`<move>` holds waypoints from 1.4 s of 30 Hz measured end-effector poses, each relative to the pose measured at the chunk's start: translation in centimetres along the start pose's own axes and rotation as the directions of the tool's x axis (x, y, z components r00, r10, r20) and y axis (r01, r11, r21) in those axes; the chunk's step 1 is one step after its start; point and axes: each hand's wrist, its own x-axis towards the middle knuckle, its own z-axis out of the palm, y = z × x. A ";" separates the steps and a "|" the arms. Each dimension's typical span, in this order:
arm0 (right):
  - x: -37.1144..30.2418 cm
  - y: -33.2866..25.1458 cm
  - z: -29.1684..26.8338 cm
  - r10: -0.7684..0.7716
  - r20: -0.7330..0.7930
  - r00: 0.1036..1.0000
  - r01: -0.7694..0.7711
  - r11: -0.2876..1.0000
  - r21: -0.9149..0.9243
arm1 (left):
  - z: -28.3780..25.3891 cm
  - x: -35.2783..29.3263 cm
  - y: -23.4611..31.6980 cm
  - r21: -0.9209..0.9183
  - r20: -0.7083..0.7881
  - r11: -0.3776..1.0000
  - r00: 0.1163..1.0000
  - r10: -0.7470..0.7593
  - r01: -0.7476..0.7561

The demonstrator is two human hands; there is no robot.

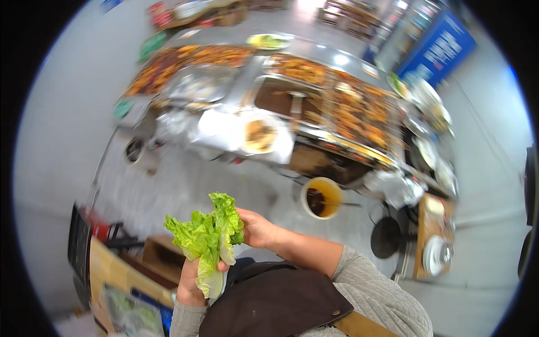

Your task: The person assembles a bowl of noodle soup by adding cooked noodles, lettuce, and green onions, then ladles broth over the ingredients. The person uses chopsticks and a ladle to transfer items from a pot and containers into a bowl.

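Note:
Bright green lettuce leaves [202, 233], frilled at the top with pale ribs below, are held up in front of my apron. My left hand [192, 281] is closed around the lower, pale end of the leaves, its thumb lying across the ribs. At the right edge of the bunch, my right hand [255, 229] grips one upright leaf. Its fingertips are partly hidden behind the green.
Ahead stands a counter with trays of skewered food [359, 112], blurred, and a plate of food [260, 136]. A bucket of dark liquid [321, 198] is on the floor below. At lower left, a plastic bag of greens [132, 314] lies on a wooden surface [120, 269].

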 end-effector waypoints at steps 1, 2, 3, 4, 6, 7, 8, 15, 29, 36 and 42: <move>-4.3 -3.0 -2.7 -0.110 -0.014 0.994 0.110 0.994 0.027 | 2.4 3.2 -3.1 0.055 0.021 0.994 0.995 -0.100 0.099; -8.4 -5.8 -5.4 -0.193 -0.111 0.975 0.199 0.979 0.050 | 4.9 6.5 -6.2 0.127 0.029 0.972 0.979 -0.201 0.196; -12.0 -7.5 -7.3 -0.309 -0.126 0.943 0.309 0.951 -0.014 | 7.2 8.9 -9.0 0.261 0.115 0.945 0.966 -0.232 0.196; -15.2 -9.1 -9.0 -0.416 -0.138 0.899 0.416 0.909 -0.030 | 9.6 11.2 -11.5 0.304 0.175 0.922 0.937 -0.302 0.240; -21.9 -11.7 -11.9 -0.549 -0.288 0.785 0.553 0.830 -0.075 | 14.4 15.0 -16.2 0.456 0.230 0.831 0.860 -0.455 0.318; -25.2 -13.0 -13.1 -0.590 -0.320 0.741 0.608 0.792 -0.052 | 17.1 16.6 -19.2 0.536 0.288 0.816 0.861 -0.419 0.218; -27.6 -13.9 -13.8 -0.657 -0.354 0.665 0.664 0.738 -0.123 | 19.5 18.0 -21.2 0.529 0.289 0.806 0.837 -0.465 0.265; -43.3 -19.3 -18.3 -0.830 -0.545 0.115 0.863 0.356 -0.359 | 34.1 24.2 -34.8 0.689 0.345 0.645 0.633 -0.693 0.330; -62.8 -42.6 -37.2 -0.695 -0.656 -0.294 0.637 0.369 -0.676 | 56.0 47.8 -59.2 0.710 0.453 0.597 0.408 -0.793 0.372; -70.1 -49.8 -44.0 -0.648 -0.721 -0.244 0.574 0.503 -0.646 | 65.8 60.5 -65.9 0.834 0.483 0.513 0.716 -0.504 -0.201; -72.3 -45.5 -46.0 -0.490 -0.857 -0.160 0.587 0.650 -0.482 | 68.8 66.9 -72.6 0.802 0.444 -0.258 0.826 -0.347 -0.539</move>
